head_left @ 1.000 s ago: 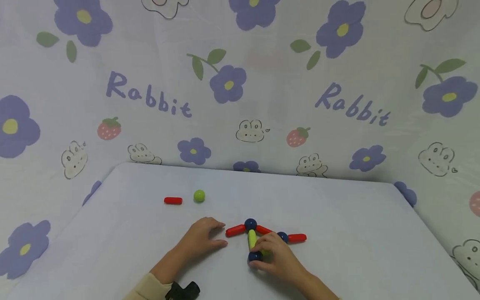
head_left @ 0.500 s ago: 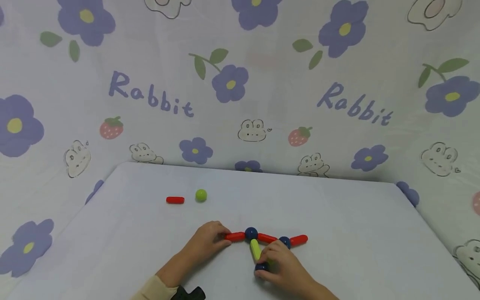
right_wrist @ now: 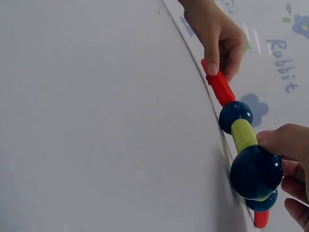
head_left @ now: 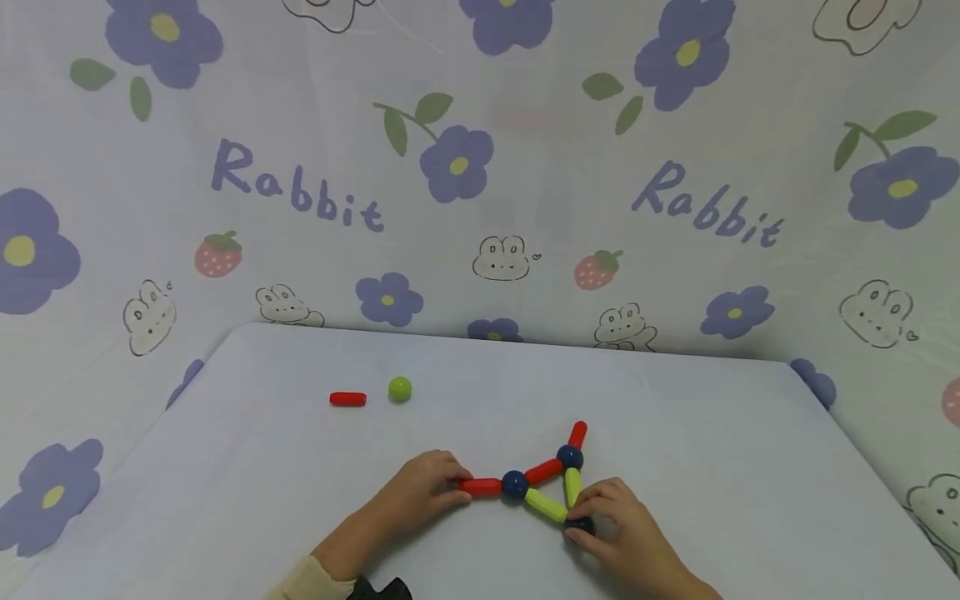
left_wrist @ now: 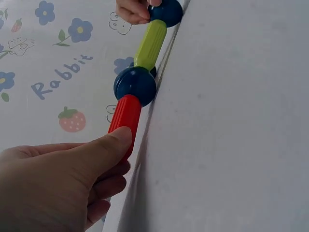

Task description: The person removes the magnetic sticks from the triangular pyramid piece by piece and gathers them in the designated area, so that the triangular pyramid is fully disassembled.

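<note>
A toy structure of sticks and dark blue balls lies on the white table in the head view. One red stick and two yellow-green sticks form a triangle with balls at its corners. My left hand pinches the outer end of another red stick, which joins the left ball. With thumb and fingers, my right hand grips the near ball, partly covering it in the head view. From the far ball a third red stick points away.
A loose red stick and a light green ball lie farther back on the left of the white table. Behind the table hangs a patterned cloth. Something black shows beside the left sleeve.
The left hand has moved in and taken hold of the left red stick. The right hand has moved right with the near ball, turning the structure; the far red stick now points away.
</note>
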Demonstrator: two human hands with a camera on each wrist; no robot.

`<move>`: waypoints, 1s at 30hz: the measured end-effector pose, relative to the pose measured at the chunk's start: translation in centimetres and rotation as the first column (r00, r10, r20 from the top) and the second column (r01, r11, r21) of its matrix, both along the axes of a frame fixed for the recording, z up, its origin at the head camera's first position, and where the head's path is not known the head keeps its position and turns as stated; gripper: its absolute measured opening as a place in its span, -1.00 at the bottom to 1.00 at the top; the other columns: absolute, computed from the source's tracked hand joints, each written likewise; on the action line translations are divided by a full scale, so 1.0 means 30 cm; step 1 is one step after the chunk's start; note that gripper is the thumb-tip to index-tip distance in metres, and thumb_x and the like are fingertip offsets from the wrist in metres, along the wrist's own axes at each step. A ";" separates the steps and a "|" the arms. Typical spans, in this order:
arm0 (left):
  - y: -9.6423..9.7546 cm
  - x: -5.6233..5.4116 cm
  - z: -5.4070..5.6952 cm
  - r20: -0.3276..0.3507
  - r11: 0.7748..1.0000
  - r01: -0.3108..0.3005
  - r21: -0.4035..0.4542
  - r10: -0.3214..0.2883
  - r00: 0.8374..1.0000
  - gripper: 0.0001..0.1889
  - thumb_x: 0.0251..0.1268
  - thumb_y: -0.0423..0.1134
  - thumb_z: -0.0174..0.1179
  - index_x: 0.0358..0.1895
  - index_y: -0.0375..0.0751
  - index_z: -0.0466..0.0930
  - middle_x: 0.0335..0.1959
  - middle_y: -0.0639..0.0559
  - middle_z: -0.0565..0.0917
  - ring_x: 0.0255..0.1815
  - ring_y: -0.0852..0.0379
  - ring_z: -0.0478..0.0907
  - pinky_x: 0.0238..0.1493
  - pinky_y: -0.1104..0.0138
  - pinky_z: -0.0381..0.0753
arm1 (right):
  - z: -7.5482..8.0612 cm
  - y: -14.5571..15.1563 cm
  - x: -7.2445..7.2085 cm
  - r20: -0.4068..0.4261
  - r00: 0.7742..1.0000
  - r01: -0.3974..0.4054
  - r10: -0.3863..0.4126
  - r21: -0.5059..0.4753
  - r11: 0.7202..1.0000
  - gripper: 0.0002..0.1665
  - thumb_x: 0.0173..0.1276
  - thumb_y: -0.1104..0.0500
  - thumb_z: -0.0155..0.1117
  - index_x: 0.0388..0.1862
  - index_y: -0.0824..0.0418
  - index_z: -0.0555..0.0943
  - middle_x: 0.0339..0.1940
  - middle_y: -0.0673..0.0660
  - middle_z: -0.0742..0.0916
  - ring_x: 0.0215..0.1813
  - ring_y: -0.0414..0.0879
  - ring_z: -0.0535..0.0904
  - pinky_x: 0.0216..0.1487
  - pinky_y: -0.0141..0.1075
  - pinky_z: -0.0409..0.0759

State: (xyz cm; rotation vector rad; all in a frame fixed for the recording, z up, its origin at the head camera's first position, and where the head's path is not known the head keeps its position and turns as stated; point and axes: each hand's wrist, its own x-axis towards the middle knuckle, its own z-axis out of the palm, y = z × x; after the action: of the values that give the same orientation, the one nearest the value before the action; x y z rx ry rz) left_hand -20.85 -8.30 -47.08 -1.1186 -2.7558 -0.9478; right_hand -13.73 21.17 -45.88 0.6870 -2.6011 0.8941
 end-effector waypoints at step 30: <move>0.019 0.030 0.020 -0.003 0.999 -0.001 -0.050 0.001 1.000 -0.75 0.19 -0.14 0.24 -0.11 -0.15 0.66 -0.27 0.16 0.62 -0.23 0.31 0.45 -0.13 0.42 0.49 | 0.036 0.017 -0.099 0.205 0.971 0.124 -0.126 0.024 0.992 -0.68 -0.02 0.15 0.50 -0.22 0.02 0.69 -0.18 -0.11 0.65 -0.03 -0.16 0.48 0.02 -0.16 0.54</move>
State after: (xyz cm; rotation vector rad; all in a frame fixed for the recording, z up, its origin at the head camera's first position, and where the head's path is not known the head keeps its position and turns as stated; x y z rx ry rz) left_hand -19.94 -7.72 -46.49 -1.1243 -2.7924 -0.8818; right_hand -16.70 21.68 -44.81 0.4471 -2.7968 0.9583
